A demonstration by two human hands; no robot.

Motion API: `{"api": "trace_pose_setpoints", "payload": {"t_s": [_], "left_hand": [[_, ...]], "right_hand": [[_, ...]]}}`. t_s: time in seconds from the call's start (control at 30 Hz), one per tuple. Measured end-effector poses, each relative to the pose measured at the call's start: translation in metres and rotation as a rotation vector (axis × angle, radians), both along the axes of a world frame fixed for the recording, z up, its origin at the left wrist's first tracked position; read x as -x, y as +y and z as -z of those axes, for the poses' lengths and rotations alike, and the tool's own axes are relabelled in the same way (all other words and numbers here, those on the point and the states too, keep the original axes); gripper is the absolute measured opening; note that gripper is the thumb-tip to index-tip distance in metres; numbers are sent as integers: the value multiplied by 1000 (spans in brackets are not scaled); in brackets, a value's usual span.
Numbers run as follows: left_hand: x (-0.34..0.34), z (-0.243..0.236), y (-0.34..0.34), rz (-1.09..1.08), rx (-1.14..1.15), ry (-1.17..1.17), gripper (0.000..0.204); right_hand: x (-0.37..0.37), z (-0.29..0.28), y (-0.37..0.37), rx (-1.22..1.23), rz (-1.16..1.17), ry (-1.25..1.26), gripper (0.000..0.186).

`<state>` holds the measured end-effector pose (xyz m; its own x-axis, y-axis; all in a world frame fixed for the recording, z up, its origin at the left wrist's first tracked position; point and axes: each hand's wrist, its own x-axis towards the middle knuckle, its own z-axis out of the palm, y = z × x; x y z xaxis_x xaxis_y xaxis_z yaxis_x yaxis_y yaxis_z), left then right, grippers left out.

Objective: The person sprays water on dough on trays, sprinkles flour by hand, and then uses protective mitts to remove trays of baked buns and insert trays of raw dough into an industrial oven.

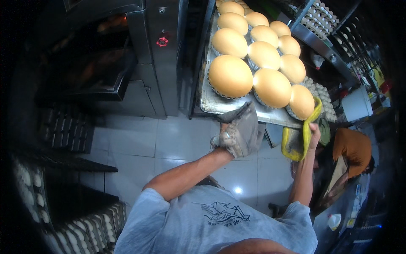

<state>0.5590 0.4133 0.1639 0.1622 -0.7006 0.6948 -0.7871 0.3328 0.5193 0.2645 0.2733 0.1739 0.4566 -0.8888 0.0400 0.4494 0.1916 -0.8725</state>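
A metal baking tray (211, 104) carries several rows of big, round, golden buns (230, 76) in fluted metal tins. My left hand (225, 136), partly covered by a worn grey cloth pad (247, 131), grips the tray's front edge near its middle; its fingertips are hidden by the cloth. At the front right corner, my right hand (314, 134) is closed on a yellow-edged pot holder (296, 144) folded around the tray's rim. The nearest buns sit just beyond my hands, and the tray's far end runs out of view at the top.
On the left stands a steel oven (122, 72) with a red valve knob (162, 41). Racks of pale dough pieces (86, 230) are at the lower left. A person in an orange-brown top (352, 150) is at the right, near a white bucket (356, 105) and stacked egg trays (315, 19).
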Motion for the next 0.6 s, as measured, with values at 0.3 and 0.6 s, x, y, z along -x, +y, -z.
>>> {"api": "trace_pose_setpoints", "payload": {"t_s": [0.3, 0.6], "left_hand": [[-24, -57, -78, 385, -408, 209, 30], [-68, -79, -216, 899, -245, 2151, 36]], "right_hand": [[-39, -40, -114, 69, -57, 81, 40], [-28, -30, -95, -102, 72, -112, 39]]}}
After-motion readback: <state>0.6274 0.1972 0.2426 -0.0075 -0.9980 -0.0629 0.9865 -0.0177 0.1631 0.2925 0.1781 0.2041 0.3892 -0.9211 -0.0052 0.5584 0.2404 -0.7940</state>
